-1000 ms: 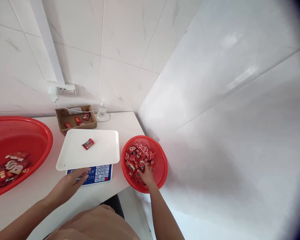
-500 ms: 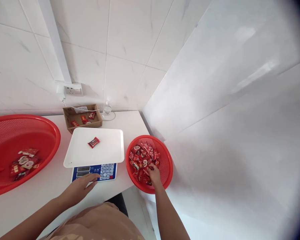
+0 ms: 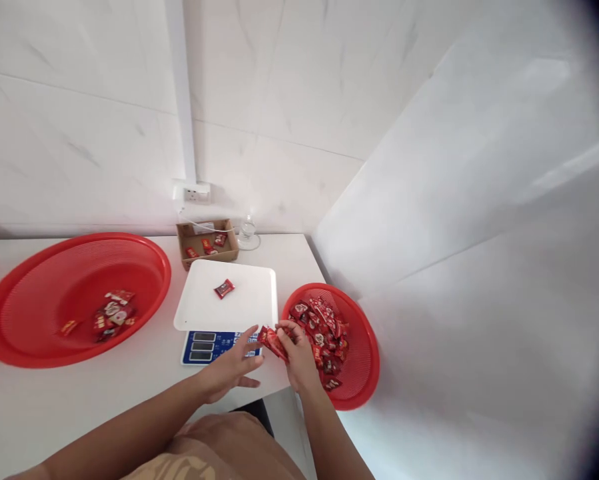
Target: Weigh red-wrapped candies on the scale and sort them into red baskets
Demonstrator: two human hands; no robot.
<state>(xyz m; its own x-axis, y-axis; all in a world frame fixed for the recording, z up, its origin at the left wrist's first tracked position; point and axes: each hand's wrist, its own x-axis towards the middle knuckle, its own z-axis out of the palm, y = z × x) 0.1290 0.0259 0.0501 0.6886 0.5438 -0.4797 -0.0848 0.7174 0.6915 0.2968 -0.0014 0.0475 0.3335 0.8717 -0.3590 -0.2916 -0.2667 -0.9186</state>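
My right hand is closed on several red candy packets at the left rim of the small red basket. Beside the packets, my left hand is open with its fingers spread, in front of the blue keypad of a scale. One red packet lies on the scale's white tray. More red packets fill the small basket.
A large red basket with several packets stands on the left of the white table. Behind the scale are a cardboard box holding packets, a clear bottle and a wall socket.
My right hand has come up and left out of the small basket with packets in it. My left hand has moved right and spread its fingers. The view has shifted left.
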